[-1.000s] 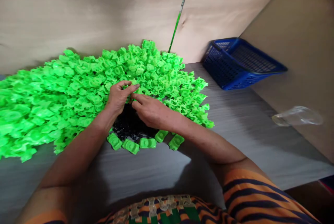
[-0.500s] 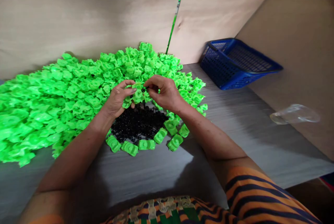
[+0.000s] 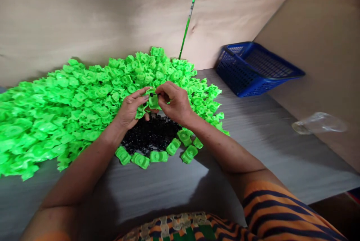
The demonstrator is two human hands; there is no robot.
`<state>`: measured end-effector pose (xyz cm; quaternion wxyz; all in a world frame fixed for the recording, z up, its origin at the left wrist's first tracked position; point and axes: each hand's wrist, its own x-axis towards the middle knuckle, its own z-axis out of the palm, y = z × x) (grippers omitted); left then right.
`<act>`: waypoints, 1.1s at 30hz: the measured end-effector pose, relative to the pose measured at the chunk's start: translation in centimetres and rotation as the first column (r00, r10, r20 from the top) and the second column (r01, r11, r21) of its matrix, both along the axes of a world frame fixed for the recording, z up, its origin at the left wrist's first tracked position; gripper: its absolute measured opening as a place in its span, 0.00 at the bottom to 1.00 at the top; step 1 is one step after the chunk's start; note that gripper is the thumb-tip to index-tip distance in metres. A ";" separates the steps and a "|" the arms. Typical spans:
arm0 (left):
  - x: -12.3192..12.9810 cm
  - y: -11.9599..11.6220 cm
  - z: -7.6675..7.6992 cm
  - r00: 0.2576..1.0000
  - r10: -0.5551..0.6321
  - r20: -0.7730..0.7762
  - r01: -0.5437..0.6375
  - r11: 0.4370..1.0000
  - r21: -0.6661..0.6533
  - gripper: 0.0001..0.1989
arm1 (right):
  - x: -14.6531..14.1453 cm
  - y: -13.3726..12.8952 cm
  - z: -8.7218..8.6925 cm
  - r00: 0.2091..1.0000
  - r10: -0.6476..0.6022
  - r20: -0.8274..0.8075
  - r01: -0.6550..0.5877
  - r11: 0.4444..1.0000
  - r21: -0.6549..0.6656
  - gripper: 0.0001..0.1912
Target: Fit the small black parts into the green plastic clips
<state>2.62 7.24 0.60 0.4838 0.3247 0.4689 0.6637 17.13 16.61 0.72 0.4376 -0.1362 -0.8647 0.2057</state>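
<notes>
Between the fingers of my left hand (image 3: 131, 108) is a bright green toy car body (image 3: 153, 101), with another green piece (image 3: 141, 111) lower in the same grip. My right hand (image 3: 176, 100) pinches a small black wheel axle (image 3: 153, 94) against the upper part of the car body. Whether the axle sits in its slot I cannot tell. Beneath both hands lies a heap of black wheel axles (image 3: 152, 133). Several car bodies (image 3: 159, 156) are lined up along the heap's near edge.
A large pile of green car bodies (image 3: 70, 98) spreads across the left and back of the table (image 3: 253, 132). Behind it a green-stained stick (image 3: 187, 27) leans on the wooden wall. To the right are a blue plastic basket (image 3: 253, 72) and a clear plastic cup (image 3: 320, 123) on its side.
The black axle has moved slightly left and up onto the car body. My left hand has shifted slightly right, and my right fingers now overlap the car body's right side.
</notes>
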 end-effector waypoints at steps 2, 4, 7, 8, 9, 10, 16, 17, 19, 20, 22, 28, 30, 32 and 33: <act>0.0 -0.1 0.1 1.000 -0.027 0.007 0.027 1.000 0.000 0.28 | 0.0 0.1 -0.1 1.000 -0.005 0.005 0.005 0.999 0.032 0.09; -0.1 -0.3 0.2 0.999 -0.041 0.001 0.041 0.999 0.003 0.29 | 0.1 0.1 -0.2 1.000 -0.001 0.017 0.000 0.998 0.066 0.09; -0.2 -0.3 0.3 0.999 -0.043 -0.023 0.043 0.999 0.003 0.30 | 0.1 0.0 -0.4 0.999 -0.007 0.035 0.003 0.992 0.126 0.09; -0.2 -0.3 0.3 0.999 -0.040 -0.030 0.040 0.999 0.003 0.30 | 0.1 0.0 -0.5 0.999 -0.008 0.037 0.003 0.989 0.147 0.10; -0.2 -0.3 0.3 0.999 -0.038 -0.035 0.038 0.999 0.004 0.30 | 0.1 0.0 -0.6 0.999 -0.007 0.039 0.001 0.986 0.167 0.10; -0.2 -0.3 0.3 0.999 -0.036 -0.040 0.036 0.999 0.007 0.30 | 0.0 0.0 -0.8 0.999 -0.006 0.041 -0.001 0.983 0.184 0.10; -0.2 -0.3 0.2 0.996 -0.025 -0.083 0.026 1.000 0.015 0.29 | -0.1 -0.2 -1.1 0.998 -0.017 0.061 0.005 0.981 0.196 0.10; -0.2 -0.3 0.2 0.996 -0.023 -0.088 0.025 1.000 0.016 0.29 | -0.1 -0.2 -1.1 0.998 -0.018 0.063 0.006 0.982 0.191 0.10; -0.2 -0.3 0.2 0.995 -0.019 -0.094 0.021 1.000 0.020 0.28 | 0.0 -0.3 -1.0 0.997 -0.029 0.072 0.015 0.982 0.190 0.10; -0.2 -0.3 0.2 0.995 -0.018 -0.096 0.020 1.000 0.021 0.28 | 0.0 -0.3 -1.0 0.997 -0.037 0.074 0.022 0.980 0.196 0.10; -0.1 -0.3 0.1 0.996 -0.015 -0.093 0.017 1.000 0.021 0.28 | 0.0 -0.3 -1.0 0.996 -0.048 0.071 0.032 0.976 0.215 0.11; 0.1 -0.2 0.0 0.997 0.021 -0.073 -0.019 0.999 0.032 0.25 | 0.0 -0.3 -1.2 0.994 -0.056 0.091 0.036 0.977 0.208 0.11; 0.0 -0.2 -0.1 0.995 0.028 -0.094 -0.025 0.999 0.036 0.24 | -0.1 -0.2 -1.2 0.995 -0.053 0.088 0.036 0.981 0.189 0.10; 0.0 -0.1 -0.1 0.993 0.036 -0.116 -0.032 0.999 0.037 0.23 | -0.2 -0.2 -1.2 0.997 -0.045 0.069 0.033 0.986 0.164 0.10; 0.0 -0.1 -0.1 0.992 0.045 -0.121 -0.041 0.998 0.038 0.23 | -0.2 -0.2 -1.2 0.998 -0.040 0.056 0.031 0.989 0.145 0.10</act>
